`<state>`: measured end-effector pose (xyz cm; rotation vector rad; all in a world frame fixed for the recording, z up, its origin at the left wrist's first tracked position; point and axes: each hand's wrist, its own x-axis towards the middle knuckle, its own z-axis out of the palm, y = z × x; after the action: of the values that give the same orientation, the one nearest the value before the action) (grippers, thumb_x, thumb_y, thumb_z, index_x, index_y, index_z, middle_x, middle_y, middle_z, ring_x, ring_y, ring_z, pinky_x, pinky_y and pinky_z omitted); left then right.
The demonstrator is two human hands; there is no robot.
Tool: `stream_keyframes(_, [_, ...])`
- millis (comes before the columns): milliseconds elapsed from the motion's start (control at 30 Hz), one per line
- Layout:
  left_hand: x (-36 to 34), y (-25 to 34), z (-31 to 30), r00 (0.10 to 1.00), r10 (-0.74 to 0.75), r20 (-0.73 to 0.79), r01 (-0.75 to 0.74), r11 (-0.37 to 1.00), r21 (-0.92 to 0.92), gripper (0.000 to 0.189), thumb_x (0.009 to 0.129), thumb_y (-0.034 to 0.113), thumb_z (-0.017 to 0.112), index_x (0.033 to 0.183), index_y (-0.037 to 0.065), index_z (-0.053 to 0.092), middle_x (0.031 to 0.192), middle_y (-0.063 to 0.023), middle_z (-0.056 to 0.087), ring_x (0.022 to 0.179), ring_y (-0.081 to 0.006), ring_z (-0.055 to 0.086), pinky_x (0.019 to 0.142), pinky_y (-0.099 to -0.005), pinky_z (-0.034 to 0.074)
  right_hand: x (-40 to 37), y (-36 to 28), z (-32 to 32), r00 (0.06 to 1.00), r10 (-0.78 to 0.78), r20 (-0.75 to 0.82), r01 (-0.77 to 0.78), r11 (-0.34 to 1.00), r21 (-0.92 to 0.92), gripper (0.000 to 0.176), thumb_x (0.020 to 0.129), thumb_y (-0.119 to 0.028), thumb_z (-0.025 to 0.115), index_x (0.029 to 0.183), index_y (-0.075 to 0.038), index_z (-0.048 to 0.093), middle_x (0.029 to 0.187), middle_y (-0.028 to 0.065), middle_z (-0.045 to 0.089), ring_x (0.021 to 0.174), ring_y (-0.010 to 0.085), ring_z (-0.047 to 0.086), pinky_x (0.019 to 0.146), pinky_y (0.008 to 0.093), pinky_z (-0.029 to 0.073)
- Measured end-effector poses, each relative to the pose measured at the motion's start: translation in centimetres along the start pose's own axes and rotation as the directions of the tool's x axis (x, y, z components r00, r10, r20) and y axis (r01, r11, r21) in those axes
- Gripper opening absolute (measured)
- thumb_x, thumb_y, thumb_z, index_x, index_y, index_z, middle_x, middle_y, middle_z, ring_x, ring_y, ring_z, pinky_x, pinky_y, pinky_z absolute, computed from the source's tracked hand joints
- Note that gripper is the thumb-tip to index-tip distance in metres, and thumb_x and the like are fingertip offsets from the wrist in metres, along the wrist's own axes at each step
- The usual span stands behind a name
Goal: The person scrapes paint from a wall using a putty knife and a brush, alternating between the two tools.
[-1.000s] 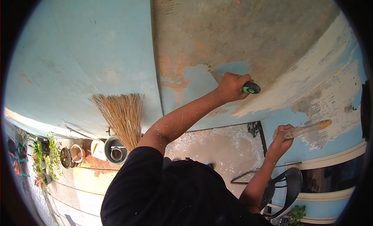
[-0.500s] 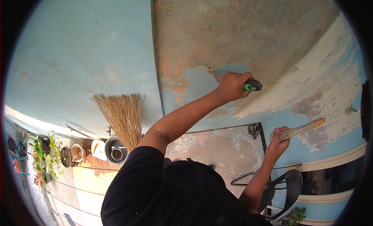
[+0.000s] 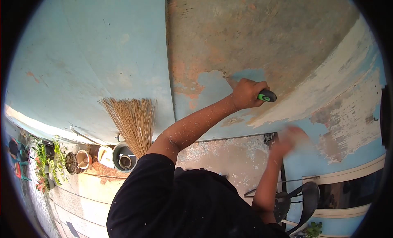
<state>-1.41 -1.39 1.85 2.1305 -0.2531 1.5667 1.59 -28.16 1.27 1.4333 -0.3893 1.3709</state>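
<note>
Nearest, the right hand (image 3: 291,136) is a blur low by the wall, its fingers impossible to tell, while higher up the left hand (image 3: 245,92) has its fingers clamped around the green-and-black handled scraper (image 3: 267,96), whose handle end pokes out right of the fist, against the flaking blue painted wall (image 3: 102,53).

Floor (image 3: 233,156): bare concrete strewn with pale paint flakes (image 3: 204,148). At the foot of the wall stand 1 grey bucket (image 3: 116,161) and, beside it, an upright broom (image 3: 133,119). Small pots (image 3: 82,159) and potted plants (image 3: 47,164) stand left; 1 black chair (image 3: 305,195) stands right.
</note>
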Motion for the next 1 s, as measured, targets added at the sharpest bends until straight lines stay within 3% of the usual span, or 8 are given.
stream_keyframes(33, [-0.2, 0.1, 0.1, 1.0, -0.016, -0.007, 0.016, 1.0, 0.0, 0.024, 0.07, 0.017, 0.076, 0.087, 0.014, 0.059, 0.061, -0.0063, 0.061, 0.053, -0.0272, 0.063, 0.049, -0.0381, 0.048, -0.3, 0.5, -0.2, 0.986, 0.079, 0.15, -0.154, 0.781, 0.605, 0.027, 0.093, -0.019, 0.065, 0.112, -0.002, 0.056, 0.099, 0.0082, 0.06, 0.093, 0.0206, 0.059, 0.083, 0.0371, 0.05])
stream_keyframes(67, [-0.7, 0.5, 0.1, 1.0, -0.014, 0.0, 0.014, 1.0, -0.002, 0.024, 0.07, 0.017, 0.076, 0.087, 0.014, 0.059, 0.061, -0.0063, 0.061, 0.053, -0.0272, 0.063, 0.049, -0.0381, 0.048, -0.3, 0.8, -0.6, 0.946, 0.05, 0.321, -0.324, 0.22, 0.92, 0.025, 0.092, -0.018, 0.065, 0.109, -0.002, 0.057, 0.098, 0.0092, 0.061, 0.092, 0.0209, 0.06, 0.082, 0.0368, 0.051])
stream_keyframes(100, [-0.3, 0.2, 0.0, 1.0, 0.012, 0.008, -0.012, 1.0, 0.016, 0.024, 0.07, 0.016, 0.076, 0.087, 0.013, 0.06, 0.061, -0.0063, 0.061, 0.053, -0.0273, 0.063, 0.049, -0.0384, 0.048, 1.1, 0.1, -1.0, 0.903, -0.056, 0.426, -0.404, -0.446, 0.799, 0.023, 0.091, -0.018, 0.066, 0.106, -0.001, 0.058, 0.098, 0.0103, 0.062, 0.091, 0.0212, 0.061, 0.081, 0.0366, 0.051])
stream_keyframes(133, [-0.4, 0.0, -0.2, 1.0, 0.021, 0.021, -0.022, 0.999, 0.034, 0.025, 0.069, 0.016, 0.076, 0.087, 0.013, 0.06, 0.061, -0.0063, 0.061, 0.053, -0.0274, 0.062, 0.049, -0.0388, 0.048, 2.2, -0.2, -1.2, 0.882, -0.221, 0.416, -0.358, -0.888, 0.289, 0.021, 0.091, -0.018, 0.066, 0.103, -0.001, 0.059, 0.097, 0.0113, 0.062, 0.09, 0.0215, 0.062, 0.08, 0.0363, 0.051])
stream_keyframes(233, [-0.6, 0.2, 0.0, 0.999, 0.012, 0.053, -0.012, 1.0, 0.0, 0.017, 0.074, 0.015, 0.076, 0.081, 0.012, 0.06, 0.059, -0.0084, 0.06, 0.053, -0.0285, 0.062, 0.049, -0.0383, 0.048, 5.9, 4.5, 0.6, 0.642, -0.166, 0.748, -0.565, -0.763, 0.315, 0.022, 0.09, -0.016, 0.065, 0.102, 0.0, 0.058, 0.09, 0.0081, 0.059, 0.09, 0.0212, 0.062, 0.08, 0.0338, 0.05])
stream_keyframes(400, [-1.2, 0.5, 0.0, 0.999, 0.033, 0.035, -0.032, 0.999, -0.04, 0.019, 0.071, 0.014, 0.076, 0.083, 0.012, 0.062, 0.061, -0.0083, 0.061, 0.054, -0.0287, 0.063, 0.05, -0.0379, 0.049, 1.7, -1.5, -4.5, 0.922, -0.348, 0.169, -0.383, -0.755, 0.532, 0.011, 0.091, -0.007, 0.06, 0.099, -0.001, 0.054, 0.091, 0.0075, 0.057, 0.085, 0.0184, 0.059, 0.077, 0.03, 0.049])
stream_keyframes(500, [-1.8, 0.6, 0.3, 0.998, -0.004, 0.069, 0.006, 1.0, -0.027, 0.02, 0.07, 0.013, 0.076, 0.084, 0.012, 0.062, 0.062, -0.0087, 0.062, 0.055, -0.0292, 0.063, 0.051, -0.0377, 0.05, 2.7, 1.0, -1.2, 0.783, -0.409, 0.468, -0.5, -0.862, 0.084, 0.012, 0.092, -0.005, 0.06, 0.096, -0.003, 0.049, 0.089, 0.0053, 0.051, 0.08, 0.0145, 0.052, 0.074, 0.0284, 0.046])
stream_keyframes(1000, [0.5, 0.6, -0.2, 0.999, -0.016, -0.031, 0.017, 0.999, 0.039, 0.025, 0.071, 0.017, 0.077, 0.087, 0.011, 0.06, 0.064, -0.0074, 0.064, 0.055, -0.0274, 0.064, 0.049, -0.0377, 0.048, -1.0, 0.4, 0.2, 0.783, -0.507, 0.361, -0.582, -0.801, 0.139, 0.014, 0.093, -0.007, 0.062, 0.095, -0.004, 0.048, 0.085, 0.0001, 0.045, 0.075, 0.0095, 0.043, 0.068, 0.0235, 0.039])
